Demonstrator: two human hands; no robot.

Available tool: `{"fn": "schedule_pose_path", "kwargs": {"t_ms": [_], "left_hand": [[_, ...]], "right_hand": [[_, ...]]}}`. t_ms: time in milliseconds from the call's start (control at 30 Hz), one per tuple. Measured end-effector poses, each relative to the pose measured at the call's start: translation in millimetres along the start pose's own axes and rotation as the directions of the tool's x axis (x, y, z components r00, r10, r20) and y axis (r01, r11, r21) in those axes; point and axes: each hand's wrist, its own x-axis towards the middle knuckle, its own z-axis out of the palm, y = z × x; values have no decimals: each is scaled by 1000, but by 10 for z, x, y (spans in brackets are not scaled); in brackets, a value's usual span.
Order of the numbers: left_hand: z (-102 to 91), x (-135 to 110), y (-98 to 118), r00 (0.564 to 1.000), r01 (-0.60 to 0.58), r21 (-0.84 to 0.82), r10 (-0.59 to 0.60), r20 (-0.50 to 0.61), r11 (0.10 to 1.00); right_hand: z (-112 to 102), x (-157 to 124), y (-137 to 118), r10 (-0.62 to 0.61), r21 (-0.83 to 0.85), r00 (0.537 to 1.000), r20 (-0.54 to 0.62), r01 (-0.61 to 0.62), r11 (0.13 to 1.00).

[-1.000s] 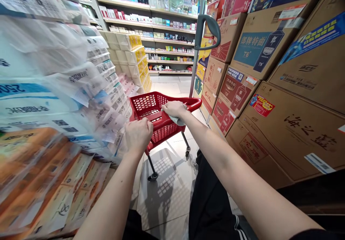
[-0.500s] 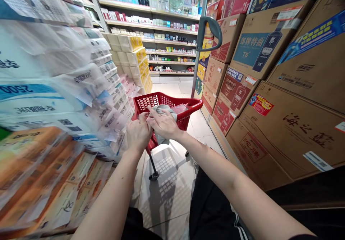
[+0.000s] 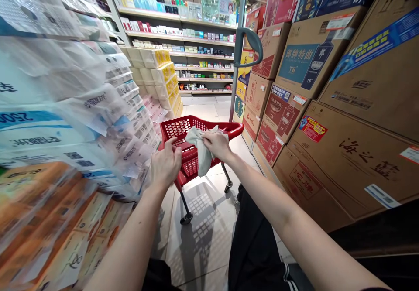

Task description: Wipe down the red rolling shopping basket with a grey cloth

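Note:
A pale grey cloth [image 3: 204,158] is bunched in my right hand [image 3: 216,145], its loose end hanging over the near side of a red shopping cart [image 3: 190,178]. My fingers press the cloth at the cart's right-hand part, by the rim. My left hand [image 3: 166,162] is at the left side of the cart's rim, fingers bent around it and thumb a little apart. Part of that grip is hidden behind the hand. Two of the cart's wheeled legs show on the tiled floor.
Plastic-wrapped paper packs [image 3: 111,103] are stacked close on the left, with orange packs [image 3: 42,212] below. Cartons [image 3: 366,155] line the right side. A grey post with a handle [image 3: 248,46] stands ahead, before shelves of small goods [image 3: 206,55].
My hands, together over the cloth before, have moved apart. The right hand has shifted right with the cloth gathered in its fingers; the left sits a little farther left.

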Motion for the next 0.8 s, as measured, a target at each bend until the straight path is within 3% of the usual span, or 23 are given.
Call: {"fn": "schedule_pose_path", "kwargs": {"t_ms": [100,200,267,367,433,467,533,567,633,700,800], "left_hand": [[-19,6,8,999,4,-158,-11,-40,987],[-54,7,-33,998,-57,-171,50,-41,984],[-80,10,-86,995,-97,-135,96,-14,986],[-119,19,-182,984,-156,-103,163,66,982],[-142,37,-236,968,-187,-106,202,146,977],[-151,53,-252,961,-189,-104,206,186,976],[-166,103,-251,956,-177,-71,189,226,982],[-170,137,-230,960,-174,-39,179,218,984],[-168,211,-148,963,-201,17,195,184,979],[-149,270,-24,953,-243,45,230,199,969],[-93,267,208,935,-251,106,213,284,962]], "right_hand": [[152,-89,-269,76,107,997,-33,-73,992],[206,-77,-422,103,330,995,-13,-94,939],[155,-13,-439,136,553,989,66,-149,819],[-20,103,-353,166,787,963,214,-270,554],[-153,165,-227,196,824,963,185,-261,504],[-209,190,-146,223,806,967,122,-228,546],[-280,230,34,250,668,968,-26,-169,725],[-290,246,123,238,552,970,-56,-169,817],[-264,270,275,197,300,980,-6,-186,936],[-196,289,369,181,118,981,68,-188,975],[-80,318,402,174,1,984,30,-174,985]]}}
